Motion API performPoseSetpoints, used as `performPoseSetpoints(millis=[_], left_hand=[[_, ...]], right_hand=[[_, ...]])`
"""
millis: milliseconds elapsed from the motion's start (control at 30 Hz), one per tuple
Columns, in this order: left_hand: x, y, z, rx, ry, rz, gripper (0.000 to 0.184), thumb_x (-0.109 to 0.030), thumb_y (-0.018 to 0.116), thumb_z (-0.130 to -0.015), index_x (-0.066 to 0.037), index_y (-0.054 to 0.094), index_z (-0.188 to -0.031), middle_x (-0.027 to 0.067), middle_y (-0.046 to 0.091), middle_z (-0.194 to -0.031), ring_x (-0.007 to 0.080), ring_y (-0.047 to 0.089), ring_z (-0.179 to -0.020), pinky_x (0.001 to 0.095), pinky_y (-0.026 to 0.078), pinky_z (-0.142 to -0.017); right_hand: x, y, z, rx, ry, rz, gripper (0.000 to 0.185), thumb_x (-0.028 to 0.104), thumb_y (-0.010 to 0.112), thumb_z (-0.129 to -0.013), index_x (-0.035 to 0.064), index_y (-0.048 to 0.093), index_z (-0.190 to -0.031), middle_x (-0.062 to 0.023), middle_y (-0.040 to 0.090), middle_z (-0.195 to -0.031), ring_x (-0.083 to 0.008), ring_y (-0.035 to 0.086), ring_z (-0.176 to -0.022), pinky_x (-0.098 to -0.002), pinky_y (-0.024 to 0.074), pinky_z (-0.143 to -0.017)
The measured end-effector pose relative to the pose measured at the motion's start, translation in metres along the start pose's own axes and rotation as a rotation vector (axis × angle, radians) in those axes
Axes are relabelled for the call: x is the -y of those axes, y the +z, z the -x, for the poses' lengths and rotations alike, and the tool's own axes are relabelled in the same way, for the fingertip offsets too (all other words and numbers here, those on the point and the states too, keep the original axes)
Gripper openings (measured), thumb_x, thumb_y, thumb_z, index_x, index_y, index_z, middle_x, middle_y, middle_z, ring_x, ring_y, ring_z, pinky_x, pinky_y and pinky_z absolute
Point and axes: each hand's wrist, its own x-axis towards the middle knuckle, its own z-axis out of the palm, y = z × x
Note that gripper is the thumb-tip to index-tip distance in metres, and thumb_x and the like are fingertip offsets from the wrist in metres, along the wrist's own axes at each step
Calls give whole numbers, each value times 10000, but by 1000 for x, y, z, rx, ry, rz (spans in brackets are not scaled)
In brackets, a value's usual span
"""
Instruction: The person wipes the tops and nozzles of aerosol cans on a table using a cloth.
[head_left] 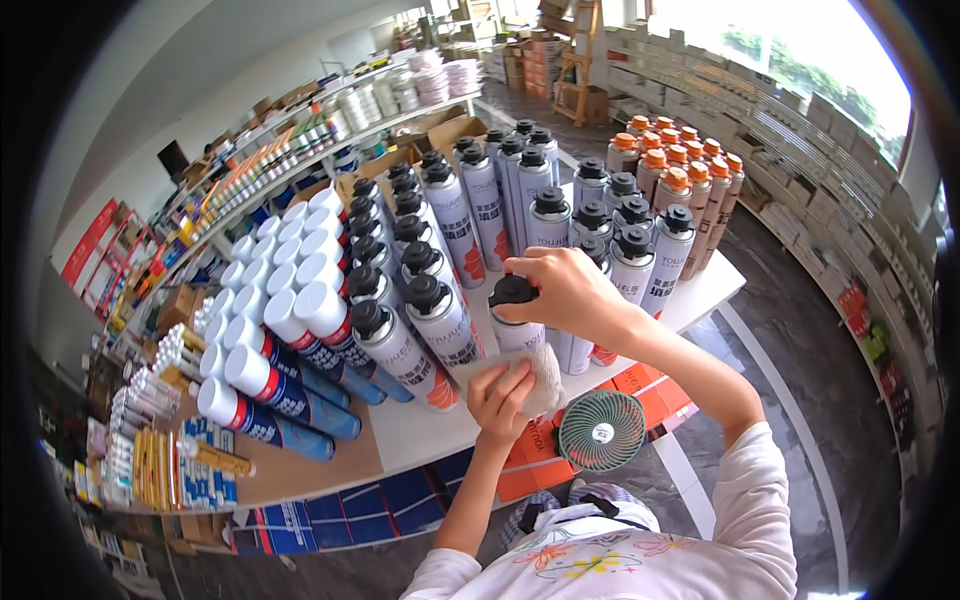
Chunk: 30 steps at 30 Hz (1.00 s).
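Observation:
My right hand (572, 292) is closed around the black top of a grey aerosol can (517, 334), which it holds upright near the table's front edge. A pale, fluffy cloth (545, 378) is pressed against the lower part of that can. My left hand (503, 398) grips the cloth, its fingers bent over the front of it. Close to the left stands another grey can with a black top (440, 322). More grey cans (548, 218) are grouped behind my right hand. The cloth hides the bottom of the held can.
Blue cans with white caps (270, 385) fill the table's left side. Brown cans with orange tops (690, 180) stand at the back right. A green fan (602, 430) is before me, beside orange boxes (530, 463). Blue boxes (350, 515) sit below the table; shelves (330, 150) line the room.

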Motion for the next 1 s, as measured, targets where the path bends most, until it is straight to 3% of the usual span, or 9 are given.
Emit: performPoseSetpoints(millis=[133, 167, 267, 533, 733, 800, 867, 933, 1000], left_hand=[[9, -4, 6, 45, 15, 115, 381, 7, 662, -680, -117, 726, -1035, -3, 729, -1171, 255, 618, -1011, 356, 505, -866], [9, -10, 1, 77, 3, 135, 251, -7, 690, -753, -88, 735, -985, 27, 753, -1082, 281, 630, -970, 363, 520, -841], [8, -19, -22, 108, 11, 179, 295, 9, 705, -716, -92, 738, -991, 27, 751, -1089, 277, 629, -974, 353, 519, -835], [20, -13, -30, 2, 91, 168, 340, -98, 728, -708, -119, 731, -1047, 5, 731, -1169, 254, 629, -1000, 363, 525, -856], [7, -4, 17, 13, -119, 190, 371, -56, 740, -669, -110, 721, -1036, 12, 736, -1146, 273, 631, -988, 373, 530, -845], [5, -6, 19, 44, -121, 179, 378, -47, 738, -662, -103, 718, -1035, 15, 735, -1147, 274, 632, -984, 374, 532, -843], [7, -13, 17, 106, -109, 152, 392, -30, 734, -646, -89, 712, -1033, 21, 733, -1149, 276, 636, -976, 377, 536, -839], [8, -18, 7, 110, -102, 129, 404, -18, 725, -638, -82, 710, -1037, 23, 731, -1153, 273, 636, -977, 373, 536, -836], [5, -26, -10, 69, -87, 140, 417, 3, 711, -634, -83, 711, -1042, 22, 732, -1151, 273, 635, -980, 369, 536, -830]], right_hand=[[11, 1, 6, 47, 83, 59, 526, 353, 784, -749, -18, 710, -1114, -170, 689, -935, -341, 690, -792, -418, 567, -728], [10, 5, 9, 2, 65, 60, 476, 337, 792, -763, 10, 705, -1098, -147, 677, -913, -326, 678, -757, -409, 556, -701], [9, 9, 10, -71, 43, 73, 416, 297, 805, -773, 39, 701, -1082, -121, 661, -878, -299, 666, -724, -395, 549, -684], [12, 9, 6, -54, 105, 160, 477, 386, 810, -747, 16, 727, -1038, -127, 672, -869, -301, 675, -731, -397, 550, -697], [14, 6, -1, 30, 110, 248, 548, 456, 747, -838, -37, 511, -878, -184, 639, -741, -362, 671, -675, -419, 547, -626], [13, -2, -6, 129, 17, 235, 557, 460, 737, -857, -40, 500, -923, -197, 643, -779, -387, 665, -696, -445, 542, -648], [11, -14, -9, 245, 76, 101, 542, 422, 728, -886, -47, 483, -1004, -224, 596, -975, -372, 646, -861, -449, 533, -780], [1, -13, -12, -19, -131, 40, 502, 367, 726, -902, -44, 505, -1086, -199, 579, -1007, -354, 631, -903, -429, 529, -814], [0, -27, -16, 54, -136, 34, 457, 326, 737, -896, -16, 591, -1162, -167, 622, -1048, -330, 639, -933, -419, 529, -859]])
